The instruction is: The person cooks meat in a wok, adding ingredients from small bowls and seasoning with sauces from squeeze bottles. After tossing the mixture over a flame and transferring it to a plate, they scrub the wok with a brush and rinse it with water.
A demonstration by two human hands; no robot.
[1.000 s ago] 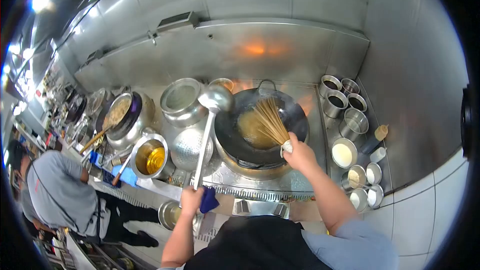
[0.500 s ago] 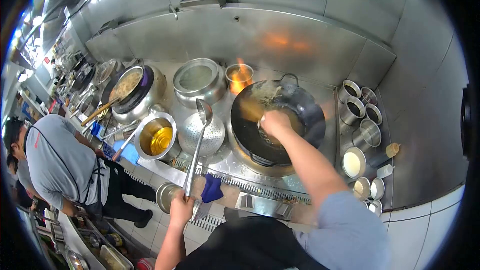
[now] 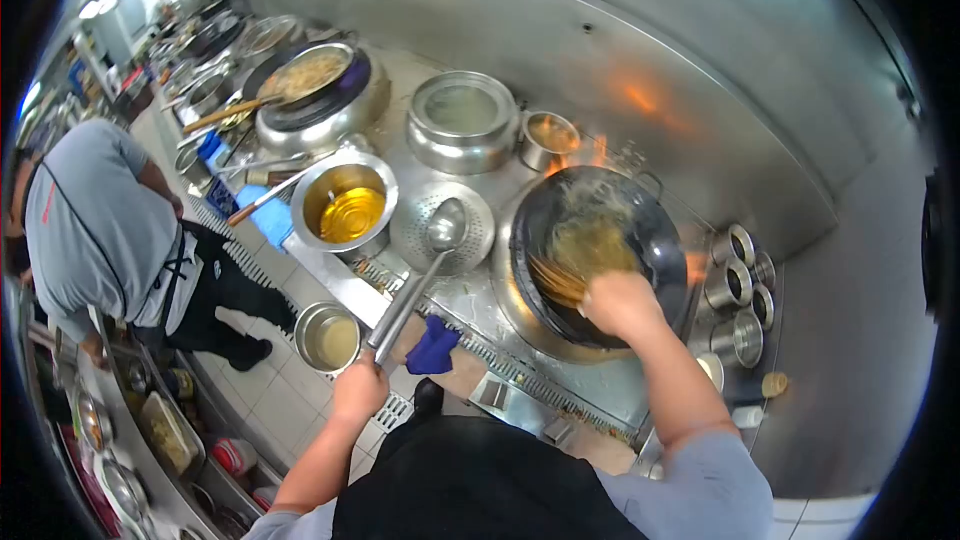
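Left hand is wrapped tight round the tail of the long ladle, fingers fully closed on the handle. Just right of that grip a blue cloth lies on the range edge; just left and below it sits a small steel pot. Up the handle from the grip, the ladle bowl rests over the perforated strainer, and beyond-left of that is the bowl of yellow oil.

Right hand is closed around the bundled end of the bamboo brush, bristles splayed away from the grip into the black wok, which is streaked with yellowish residue. Past the wok, flame licks up beside a small pot.

Risk, as I read it: that forearm is low over a hot rim, with fire just beyond, so a hard scrub could splash scalding liquid onto the wrist, or dry bristles could catch.
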